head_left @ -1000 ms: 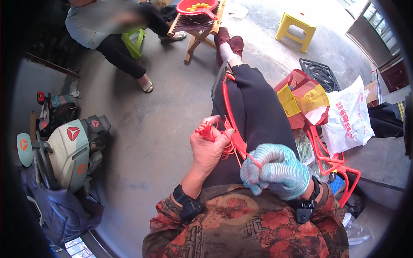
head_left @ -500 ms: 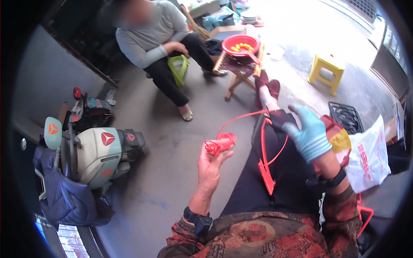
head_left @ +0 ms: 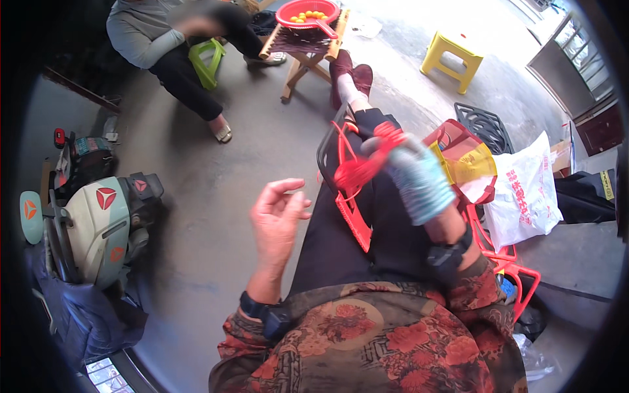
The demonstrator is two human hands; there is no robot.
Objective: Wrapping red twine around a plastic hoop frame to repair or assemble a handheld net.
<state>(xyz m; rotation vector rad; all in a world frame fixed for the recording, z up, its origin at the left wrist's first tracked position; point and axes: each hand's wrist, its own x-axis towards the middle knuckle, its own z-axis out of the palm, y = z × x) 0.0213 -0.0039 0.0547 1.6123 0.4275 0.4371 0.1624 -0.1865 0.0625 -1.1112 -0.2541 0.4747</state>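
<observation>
My bare left hand is raised beside my left knee, fingers loosely bent and apart, with nothing in it. My right hand, in a light blue and grey glove, grips a bundle of red cord above my thighs. Motion smears the glove and bundle, so the exact grip is unclear. Along my dark-trousered legs lies a flat red strip, its far part crossing a black rod-like loop. Part of the cord and loop is hidden behind the bundle and glove.
A red bowl of small orange fruit stands on a folding wooden stool. Another person sits at the far left. A scooter stands left; a yellow stool, red-yellow bag and white plastic bag are at right.
The red cord bundle has passed from my left hand to my right, which has moved in over my legs. My left hand is now empty. The whole view has shifted.
</observation>
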